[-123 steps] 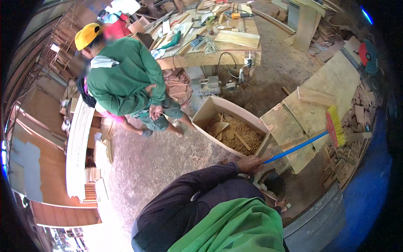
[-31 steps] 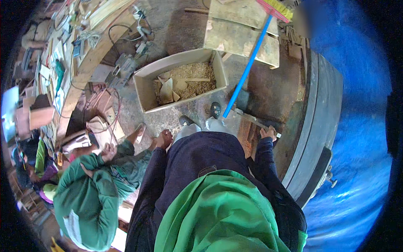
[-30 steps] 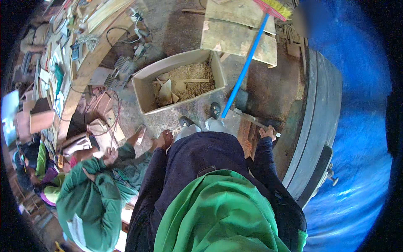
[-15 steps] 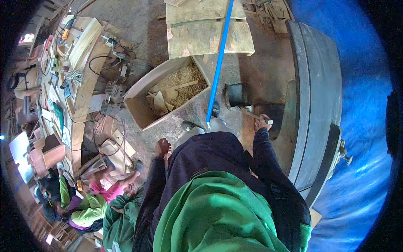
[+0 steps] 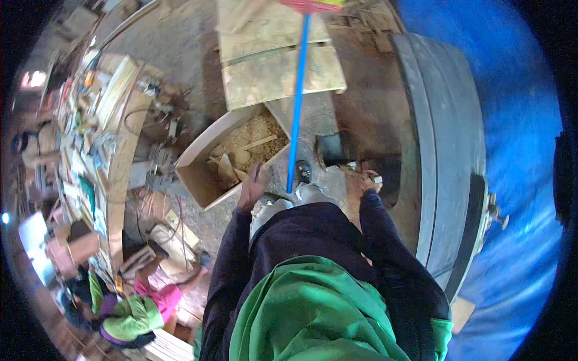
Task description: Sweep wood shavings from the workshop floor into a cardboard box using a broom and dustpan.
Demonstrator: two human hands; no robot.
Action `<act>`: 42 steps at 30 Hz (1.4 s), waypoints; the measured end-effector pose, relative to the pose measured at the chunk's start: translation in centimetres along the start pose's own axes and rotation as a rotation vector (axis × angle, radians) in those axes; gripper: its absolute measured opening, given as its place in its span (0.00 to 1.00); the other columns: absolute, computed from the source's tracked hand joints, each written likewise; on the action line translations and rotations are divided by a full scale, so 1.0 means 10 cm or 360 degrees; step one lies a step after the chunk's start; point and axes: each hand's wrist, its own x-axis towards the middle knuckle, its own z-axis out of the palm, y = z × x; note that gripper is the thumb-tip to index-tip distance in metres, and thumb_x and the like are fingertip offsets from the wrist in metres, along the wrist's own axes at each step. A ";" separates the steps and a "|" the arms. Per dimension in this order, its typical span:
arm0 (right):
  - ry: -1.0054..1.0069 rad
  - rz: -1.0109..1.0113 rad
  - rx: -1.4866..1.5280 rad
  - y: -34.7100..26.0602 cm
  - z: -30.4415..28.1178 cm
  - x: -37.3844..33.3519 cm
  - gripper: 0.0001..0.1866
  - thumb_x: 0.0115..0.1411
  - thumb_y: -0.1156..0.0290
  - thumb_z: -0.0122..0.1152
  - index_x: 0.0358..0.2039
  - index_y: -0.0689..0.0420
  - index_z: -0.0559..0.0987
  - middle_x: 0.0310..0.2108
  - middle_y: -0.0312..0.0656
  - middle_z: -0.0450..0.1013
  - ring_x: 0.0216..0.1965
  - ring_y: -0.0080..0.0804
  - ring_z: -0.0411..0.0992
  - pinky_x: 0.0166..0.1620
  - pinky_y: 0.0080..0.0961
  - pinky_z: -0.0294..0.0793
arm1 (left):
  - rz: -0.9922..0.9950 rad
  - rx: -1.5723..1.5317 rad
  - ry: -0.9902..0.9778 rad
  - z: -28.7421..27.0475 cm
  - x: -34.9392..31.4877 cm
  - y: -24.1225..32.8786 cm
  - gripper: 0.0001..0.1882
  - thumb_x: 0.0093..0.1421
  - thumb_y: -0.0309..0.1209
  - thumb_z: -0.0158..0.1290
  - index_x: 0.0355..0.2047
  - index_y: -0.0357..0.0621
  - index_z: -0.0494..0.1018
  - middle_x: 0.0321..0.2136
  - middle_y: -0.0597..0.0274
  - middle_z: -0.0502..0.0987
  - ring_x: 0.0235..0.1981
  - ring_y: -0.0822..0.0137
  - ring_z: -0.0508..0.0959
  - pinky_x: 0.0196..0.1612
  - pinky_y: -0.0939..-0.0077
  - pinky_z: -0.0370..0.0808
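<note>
My right hand (image 5: 368, 182) is closed round the pale-ended handle (image 5: 377, 179) of a dark, boxy scoop (image 5: 330, 148), right of my shoes (image 5: 303, 171). My left hand (image 5: 253, 191), blurred, half open, nothing visible in it, is near a tan, open-topped rectangular box (image 5: 194, 176). I judge a firm, level grip advisable, clear of the smooth, straight, blue-handled broom (image 5: 298, 102). Box contents: coarse, crumbly shavings (image 5: 257, 127) and flat wood offcuts (image 5: 226, 169).
</note>
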 end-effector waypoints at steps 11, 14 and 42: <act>0.0664 -0.0061 0.0183 -0.19 -0.59 -1.44 0.07 0.42 0.75 0.60 0.24 0.57 0.73 0.22 0.34 0.70 0.25 0.21 0.68 0.31 0.17 0.67 | -0.0512 -0.0671 -0.0657 0.73 0.61 1.29 0.08 0.53 0.33 0.45 0.31 0.43 0.65 0.20 0.64 0.69 0.17 0.74 0.67 0.18 0.82 0.65; 0.0829 0.0030 0.0377 0.01 -0.80 -1.87 0.07 0.40 0.74 0.61 0.23 0.57 0.74 0.22 0.35 0.71 0.25 0.21 0.68 0.32 0.17 0.67 | -0.0748 -0.1009 -0.0609 0.91 0.84 1.18 0.04 0.54 0.31 0.44 0.26 0.46 0.62 0.19 0.65 0.67 0.14 0.76 0.64 0.13 0.83 0.62; 0.2068 0.0903 0.0568 1.99 -0.81 -4.54 0.05 0.44 0.72 0.57 0.22 0.59 0.73 0.14 0.38 0.68 0.14 0.25 0.68 0.17 0.21 0.68 | -0.0338 -0.0450 -0.0640 0.29 1.09 0.62 0.11 0.56 0.35 0.41 0.21 0.43 0.61 0.11 0.67 0.61 0.11 0.73 0.61 0.15 0.78 0.62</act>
